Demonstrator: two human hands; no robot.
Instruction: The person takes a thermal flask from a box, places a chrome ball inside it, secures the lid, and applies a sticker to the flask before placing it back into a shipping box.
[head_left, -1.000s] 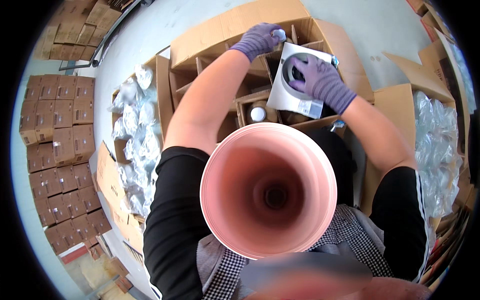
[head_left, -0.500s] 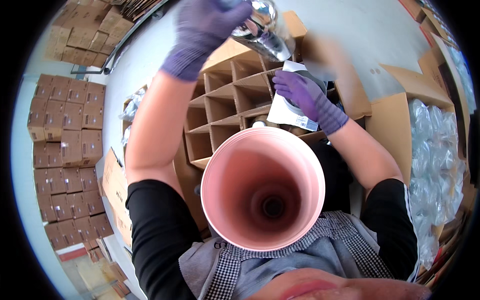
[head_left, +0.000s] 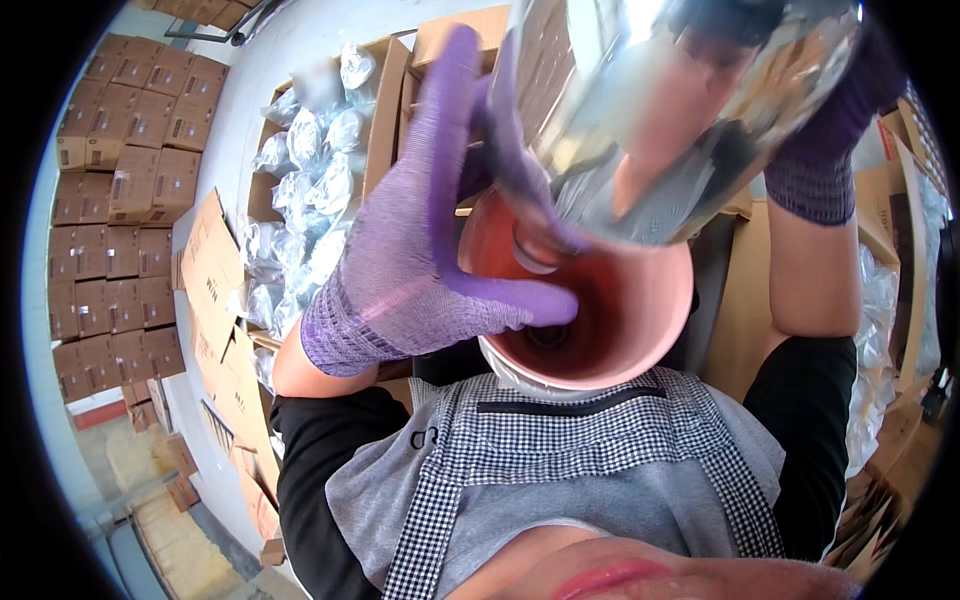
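A large mirror-silver cylinder, shaped like a flask liner (head_left: 650,130), is tilted close to the camera, above the pink tub (head_left: 650,330). My right hand (head_left: 840,120), in a purple knit glove, holds it at its far right side, with the fingers largely hidden. My left hand (head_left: 420,230), gloved alike, is beside the liner's left end with thumb and fingers spread. Its thumb reaches over the mouth of the tub. A small round rim, partly hidden, shows between that hand and the liner. The tub rests mouth up in front of my checked apron (head_left: 560,430).
Left of me stands an open carton (head_left: 385,120) of clear plastic-wrapped pieces (head_left: 310,180). Brown cartons (head_left: 130,180) are stacked at the far left, with flattened cardboard (head_left: 215,290) nearer. More wrapped pieces (head_left: 870,350) lie in a box at the right.
The silver liner has come from above the divided carton to over the tub. My left hand has let go of it and spread; my right hand has left a white sheet and now holds it.
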